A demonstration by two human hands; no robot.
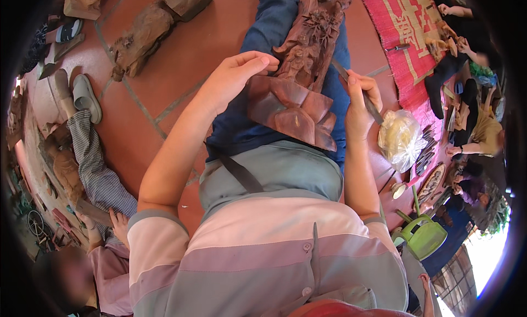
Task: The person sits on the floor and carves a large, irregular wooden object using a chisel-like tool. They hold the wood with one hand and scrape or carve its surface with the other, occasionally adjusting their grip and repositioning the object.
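Note:
A reddish-brown wood carving (307, 70) lies across my lap, its upper part cut with leaves and flowers, its near end with smooth rock-like facets. Beside its left edge is my left hand (241, 75), thumb and fingers drawn together; whether anything is between them is hidden. Fingers of my right hand (362, 100) wrap round a thin, flat, dark hand tool (374, 110), maybe a carving chisel or file. The tool slants, its far end close to the carving's right side.
Rough wooden pieces (145, 39) lie on the tiled floor at the far left. To the right are a red patterned mat (398, 37), a clear plastic bag (399, 138), several dark tools (426, 152) and a green plastic chair (425, 235). Other people sit on both sides.

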